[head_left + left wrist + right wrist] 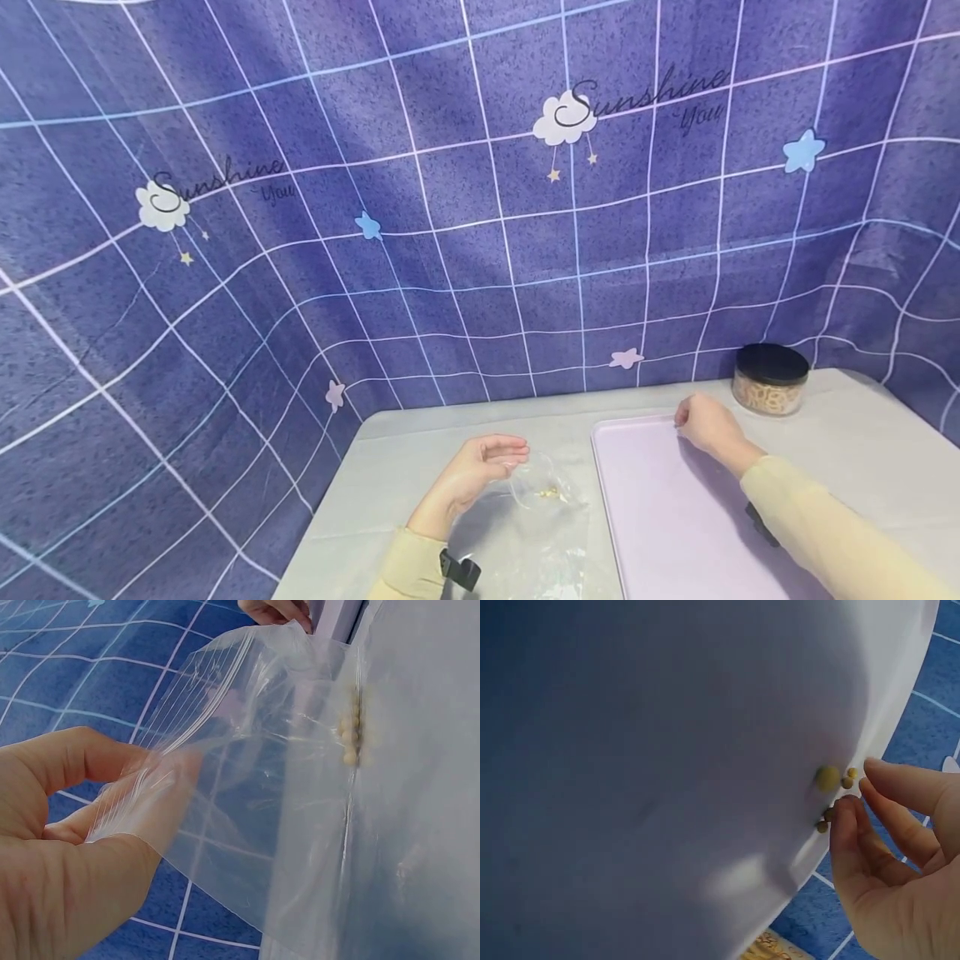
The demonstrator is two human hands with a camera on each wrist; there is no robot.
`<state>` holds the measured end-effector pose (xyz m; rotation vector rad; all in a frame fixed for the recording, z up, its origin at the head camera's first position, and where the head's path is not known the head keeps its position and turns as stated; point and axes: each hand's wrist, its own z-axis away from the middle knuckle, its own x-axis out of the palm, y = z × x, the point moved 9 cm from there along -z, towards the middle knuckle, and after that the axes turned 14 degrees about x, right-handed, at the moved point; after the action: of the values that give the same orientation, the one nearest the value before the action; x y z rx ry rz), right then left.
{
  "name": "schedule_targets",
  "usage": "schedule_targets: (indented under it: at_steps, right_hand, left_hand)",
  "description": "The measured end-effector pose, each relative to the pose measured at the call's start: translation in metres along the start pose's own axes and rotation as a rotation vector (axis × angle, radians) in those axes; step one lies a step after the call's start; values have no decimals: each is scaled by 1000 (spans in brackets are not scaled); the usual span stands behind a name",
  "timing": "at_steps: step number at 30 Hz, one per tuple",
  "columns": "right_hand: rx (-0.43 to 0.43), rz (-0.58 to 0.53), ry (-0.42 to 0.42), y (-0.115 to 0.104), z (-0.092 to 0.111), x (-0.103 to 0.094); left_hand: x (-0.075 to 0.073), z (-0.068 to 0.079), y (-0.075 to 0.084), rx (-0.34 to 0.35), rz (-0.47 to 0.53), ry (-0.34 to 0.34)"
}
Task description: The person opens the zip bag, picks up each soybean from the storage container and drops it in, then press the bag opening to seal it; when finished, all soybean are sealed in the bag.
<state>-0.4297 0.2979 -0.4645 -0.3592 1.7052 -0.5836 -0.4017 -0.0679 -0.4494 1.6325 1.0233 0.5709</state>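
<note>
In the left wrist view, my left hand [82, 817] grips a clear zip bag [225, 795] near its ridged top, thumb on one side and fingers on the other. Several small pale yellow beans [350, 735] lie in the bag. At the far edge of the lilac tray [645, 500] is my right hand [708, 427], its fingers bent. The right wrist view shows loose beans [847, 783] on the tray right at the fingertips of that hand, and a larger yellow-green round spot [827, 778] beside them. I cannot tell whether a bean sits between those fingertips.
A clear jar [771, 379] with a black lid, full of pale ring-shaped pieces, stands at the back right beyond the right hand. The grey-covered table [397, 492] holds the tray and bag. A purple grid-patterned curtain [480, 208] hangs behind and to the left.
</note>
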Motion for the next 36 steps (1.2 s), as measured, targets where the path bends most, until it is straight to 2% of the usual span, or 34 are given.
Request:
schedule_targets:
  at_steps: [10, 16, 19, 22, 26, 33, 36]
  right_hand:
    - [11, 37, 27, 4, -2, 1]
    - [40, 35, 11, 7, -2, 3]
    - [20, 12, 22, 2, 0, 2]
    - [-33, -40, 35, -12, 4, 1]
    - [-99, -137, 9, -39, 12, 4]
    - [-126, -319, -175, -97, 36, 27]
    - [-200, -369, -235, -125, 49, 41]
  left_hand:
    - [-2, 0, -2, -6, -11, 11]
    - [-2, 1, -1, -5, -12, 12]
    - [-2, 1, 0, -4, -14, 11]
    - [-2, 1, 1, -4, -17, 7]
    - [-1, 0, 1, -6, -15, 2]
    - [1, -1, 1, -9, -8, 1]
    - [1, -1, 2, -12, -13, 2]
